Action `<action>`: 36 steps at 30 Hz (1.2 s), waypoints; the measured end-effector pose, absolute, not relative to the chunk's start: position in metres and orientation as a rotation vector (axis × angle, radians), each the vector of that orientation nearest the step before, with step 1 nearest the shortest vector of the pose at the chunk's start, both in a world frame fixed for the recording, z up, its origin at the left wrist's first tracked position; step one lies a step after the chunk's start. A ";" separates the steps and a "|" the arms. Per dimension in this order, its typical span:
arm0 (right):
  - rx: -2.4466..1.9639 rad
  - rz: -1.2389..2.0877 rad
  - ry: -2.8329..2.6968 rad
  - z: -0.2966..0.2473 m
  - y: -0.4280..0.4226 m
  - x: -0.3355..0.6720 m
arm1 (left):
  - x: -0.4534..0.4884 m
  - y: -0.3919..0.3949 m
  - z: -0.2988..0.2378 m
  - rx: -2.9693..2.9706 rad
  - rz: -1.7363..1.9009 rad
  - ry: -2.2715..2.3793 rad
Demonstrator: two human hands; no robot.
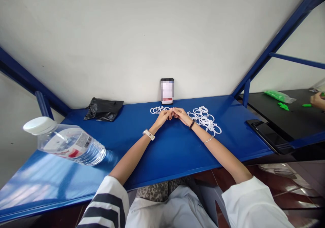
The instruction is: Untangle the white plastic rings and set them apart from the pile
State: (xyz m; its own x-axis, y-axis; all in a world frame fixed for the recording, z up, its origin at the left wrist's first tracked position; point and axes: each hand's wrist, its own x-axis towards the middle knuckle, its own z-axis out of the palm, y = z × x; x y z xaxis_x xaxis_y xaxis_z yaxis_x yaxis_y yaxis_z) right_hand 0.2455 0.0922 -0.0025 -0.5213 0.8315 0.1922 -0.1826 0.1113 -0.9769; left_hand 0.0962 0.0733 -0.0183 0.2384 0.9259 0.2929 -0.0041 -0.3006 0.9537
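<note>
My left hand [164,117] and my right hand [180,114] meet over the middle of the blue table, fingertips pressed together. Both are closed in a pinch; whatever lies between the fingers is too small or hidden to make out. Just behind my left hand lies a small row of white rings [155,110], partly covered by the hand. A larger loose pile of similar white rings [205,119] spreads beside my right hand and wrist. The rings are thin loops with small knobs on them.
A phone [167,91] stands upright against the wall. At the left are a black plastic bag [104,109] and a large water bottle [73,145]. A dark phone-like object [264,135] lies at the right edge. Beyond it, another person's hand [318,101] is near green pieces [283,106] on a black table.
</note>
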 end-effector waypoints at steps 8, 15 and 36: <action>-0.768 1.428 -1.612 -0.006 0.091 0.240 | 0.098 0.071 -0.016 1.534 1.196 0.975; -0.797 1.489 -1.383 -0.011 0.094 0.240 | 0.098 0.072 -0.017 1.443 1.235 0.973; -0.778 1.509 -1.332 -0.008 0.093 0.241 | 0.100 0.077 -0.020 1.417 1.293 1.038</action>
State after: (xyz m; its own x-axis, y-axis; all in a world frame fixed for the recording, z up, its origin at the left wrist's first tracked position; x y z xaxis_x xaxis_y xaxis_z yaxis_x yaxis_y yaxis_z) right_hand 0.2411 0.0931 -0.0084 -0.3521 0.9280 0.1218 -0.2364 0.0378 -0.9709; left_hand 0.0998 0.0767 -0.0204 0.0907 0.9721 0.2163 0.0004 -0.2172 0.9761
